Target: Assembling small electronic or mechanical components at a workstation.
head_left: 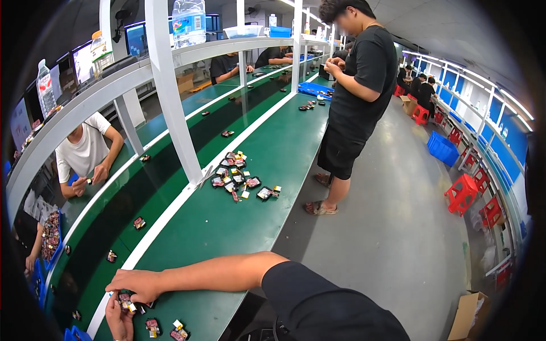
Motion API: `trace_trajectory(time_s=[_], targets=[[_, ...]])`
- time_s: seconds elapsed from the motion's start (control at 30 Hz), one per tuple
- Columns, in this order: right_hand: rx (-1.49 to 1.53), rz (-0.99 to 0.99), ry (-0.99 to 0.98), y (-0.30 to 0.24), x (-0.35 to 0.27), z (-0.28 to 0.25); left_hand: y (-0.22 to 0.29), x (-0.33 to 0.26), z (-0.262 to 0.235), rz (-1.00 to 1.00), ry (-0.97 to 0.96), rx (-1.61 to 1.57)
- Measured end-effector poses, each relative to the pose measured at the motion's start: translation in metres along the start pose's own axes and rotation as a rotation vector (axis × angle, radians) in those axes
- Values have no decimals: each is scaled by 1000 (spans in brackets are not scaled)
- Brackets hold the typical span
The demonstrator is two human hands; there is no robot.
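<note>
At the lower left, my right hand (138,284) reaches across the green worktop with its fingers bent down over small electronic modules (126,303), black with red and silver parts and yellow tabs. My left hand (118,321) is curled up against the same modules from the near side. The fingertips of both hands come close together at the white strip, and the modules partly hide behind them. Just right of my left hand lie two loose modules, one (152,327) dark red and one (180,331) with a pale yellow tab.
A heap of similar modules (230,176) sits farther up the worktop (227,227). Beyond the white strip, a dark conveyor belt (170,196) carries scattered modules. White posts (170,91) hold a shelf. A person (358,85) stands at the right edge; another (85,153) works across the belt.
</note>
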State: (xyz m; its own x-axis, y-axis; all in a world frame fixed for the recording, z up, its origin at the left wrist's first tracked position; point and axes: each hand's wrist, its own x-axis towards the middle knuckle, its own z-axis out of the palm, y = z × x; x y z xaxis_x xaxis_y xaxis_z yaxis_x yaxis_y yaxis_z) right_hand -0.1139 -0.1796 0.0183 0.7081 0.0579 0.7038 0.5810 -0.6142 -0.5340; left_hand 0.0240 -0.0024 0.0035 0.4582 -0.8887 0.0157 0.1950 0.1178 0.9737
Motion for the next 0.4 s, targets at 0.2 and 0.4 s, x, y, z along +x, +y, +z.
trace_trajectory(time_s=[0.2,0.4], targets=[[-89,189,116,-19,4,14,6,-4,22,7,148,-51],[-490,122,79,0,-3,32,-7,1,8,16,126,1]])
